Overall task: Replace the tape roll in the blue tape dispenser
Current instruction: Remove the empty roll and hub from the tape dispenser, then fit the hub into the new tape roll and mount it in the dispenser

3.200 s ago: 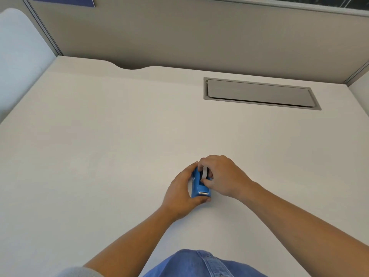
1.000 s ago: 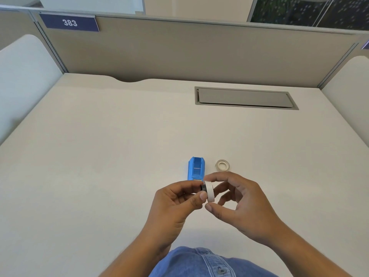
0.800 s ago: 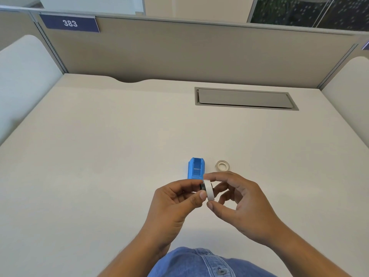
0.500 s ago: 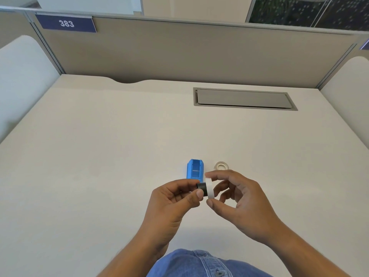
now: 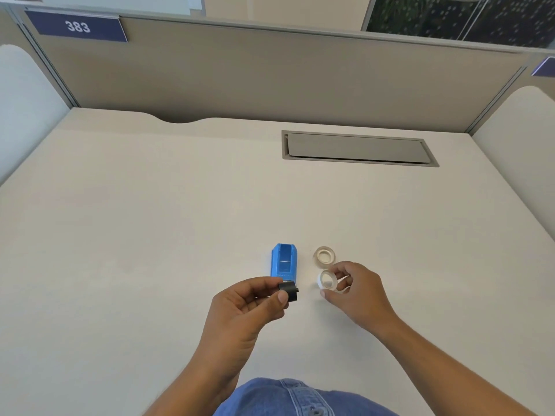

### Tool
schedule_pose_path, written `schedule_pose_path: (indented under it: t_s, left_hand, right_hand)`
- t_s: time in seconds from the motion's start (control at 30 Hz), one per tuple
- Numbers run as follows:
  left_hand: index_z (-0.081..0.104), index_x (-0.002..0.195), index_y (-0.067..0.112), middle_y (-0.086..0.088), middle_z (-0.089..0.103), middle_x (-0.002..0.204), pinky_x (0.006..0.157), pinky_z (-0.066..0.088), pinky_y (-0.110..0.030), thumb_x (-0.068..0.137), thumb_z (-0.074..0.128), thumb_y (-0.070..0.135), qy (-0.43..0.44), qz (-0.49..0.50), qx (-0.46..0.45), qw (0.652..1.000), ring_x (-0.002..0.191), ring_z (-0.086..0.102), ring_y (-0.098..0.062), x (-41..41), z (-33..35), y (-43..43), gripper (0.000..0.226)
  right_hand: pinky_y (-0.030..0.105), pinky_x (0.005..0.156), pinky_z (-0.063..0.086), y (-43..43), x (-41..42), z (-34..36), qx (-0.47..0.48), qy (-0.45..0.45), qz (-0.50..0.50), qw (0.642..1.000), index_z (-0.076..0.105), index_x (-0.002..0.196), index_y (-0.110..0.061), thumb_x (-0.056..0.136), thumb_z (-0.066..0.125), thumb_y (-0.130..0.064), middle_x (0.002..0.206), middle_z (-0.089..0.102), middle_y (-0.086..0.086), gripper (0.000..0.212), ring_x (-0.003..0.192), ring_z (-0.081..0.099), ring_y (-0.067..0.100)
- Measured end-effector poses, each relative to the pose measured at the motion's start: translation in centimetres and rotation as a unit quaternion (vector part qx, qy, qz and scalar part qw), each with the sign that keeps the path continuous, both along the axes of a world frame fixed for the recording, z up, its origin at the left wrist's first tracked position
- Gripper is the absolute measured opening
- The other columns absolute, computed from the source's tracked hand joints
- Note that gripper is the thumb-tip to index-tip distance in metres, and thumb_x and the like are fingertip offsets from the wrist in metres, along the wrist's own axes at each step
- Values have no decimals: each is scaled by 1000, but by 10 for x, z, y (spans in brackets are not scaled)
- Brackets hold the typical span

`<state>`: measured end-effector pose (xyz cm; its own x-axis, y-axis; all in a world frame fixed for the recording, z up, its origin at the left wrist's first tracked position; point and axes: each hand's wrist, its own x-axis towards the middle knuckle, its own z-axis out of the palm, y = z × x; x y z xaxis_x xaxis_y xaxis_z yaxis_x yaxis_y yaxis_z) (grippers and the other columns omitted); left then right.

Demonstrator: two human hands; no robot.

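The blue tape dispenser [image 5: 284, 261] lies on the desk [image 5: 150, 235] with its roll bay empty. Just in front of it, my left hand [image 5: 249, 310] pinches a small black spindle [image 5: 288, 291] between thumb and fingers. My right hand [image 5: 354, 291] holds a white ring-shaped tape roll [image 5: 326, 280] at its fingertips, a short way right of the spindle. A second, clear tape roll [image 5: 324, 255] lies flat on the desk to the right of the dispenser, just beyond my right fingers.
A grey cable hatch [image 5: 357, 148] is set into the desk at the back right. Beige partition walls [image 5: 270, 73] close in the desk at the back and sides, with a sign "383" at the upper left. My denim-clad lap [image 5: 294, 397] is at the near edge.
Both hands held the white roll and black spindle together; now they have pulled apart, the spindle staying in my left hand and the roll moving right in my right.
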<state>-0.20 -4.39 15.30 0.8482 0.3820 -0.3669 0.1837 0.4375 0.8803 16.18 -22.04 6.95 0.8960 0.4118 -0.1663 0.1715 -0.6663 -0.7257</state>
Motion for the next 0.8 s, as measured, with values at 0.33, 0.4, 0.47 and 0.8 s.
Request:
schedule_pose_path:
  t_s: [0.33, 0.4, 0.47, 0.8]
  left_hand:
    - [77, 96, 11, -13, 78, 95, 75, 59, -25, 60, 81, 29, 10, 13, -4, 1000, 88, 73, -25, 9, -5, 5, 40]
    - [77, 95, 12, -12, 78, 94, 76, 59, -25, 59, 81, 31, 16, 15, 0, 1000, 87, 73, -25, 9, -6, 5, 40]
    - [77, 95, 14, -12, 79, 93, 75, 59, -26, 59, 81, 33, 22, 14, 3, 1000, 88, 73, -25, 10, -7, 6, 41]
    - [77, 96, 15, -9, 78, 95, 73, 58, -26, 64, 80, 30, 34, 0, 2, 999, 87, 73, -24, 14, -7, 3, 35]
  right_hand:
    - [19, 72, 50, 6, 12, -23, -29, 10, -5, 1000, 69, 104, -19, 65, 86, -14, 94, 67, -2, 43, 75, 64, 10]
    - [24, 74, 53, 4, 12, -22, -37, 17, -1, 999, 67, 106, -20, 65, 88, -18, 98, 65, -2, 47, 74, 65, 12]
    - [27, 73, 54, 3, 13, -21, -40, 12, -8, 999, 67, 104, -21, 65, 89, -26, 97, 64, -5, 45, 72, 64, 12]
    - [32, 78, 51, 20, 39, -12, -66, -40, -16, 997, 62, 109, -30, 78, 74, -29, 114, 61, -5, 33, 87, 62, 15]
